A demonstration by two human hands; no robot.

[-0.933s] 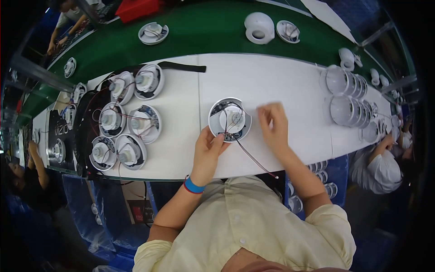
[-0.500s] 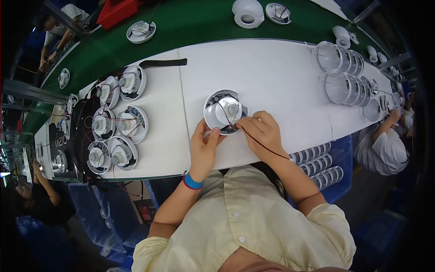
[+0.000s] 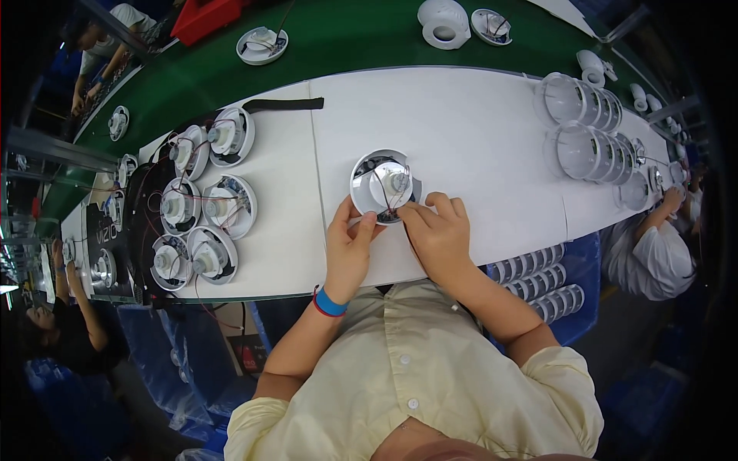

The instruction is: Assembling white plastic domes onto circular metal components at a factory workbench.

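Note:
A round white housing [image 3: 358,184] with a domed part, a circuit board and thin wires inside stands in front of me over the white tabletop. My left hand [image 3: 350,250] grips its lower left rim, thumb on the near edge and fingers behind it. At the lower right of the housing, my right hand [image 3: 438,234] is closed in a pinch on a thin dark wire [image 3: 416,254], which hangs down below the fingers. The fingertips hide the exact spot where the wire meets the housing.
Several similar wired housings [image 3: 231,207] cluster at left beside a black mat. Clear ring-shaped covers [image 3: 580,150] are stacked at right, above a blue bin [image 3: 588,284] of more rings. Beyond the white table, a green belt [image 3: 346,38] carries white parts and a red tray [image 3: 206,17]. Co-workers sit both sides.
The dark wire, earlier stretched across my right wrist, now hangs below my right fingers. My right hand has tilted more upright. Parts on the green belt have shifted right.

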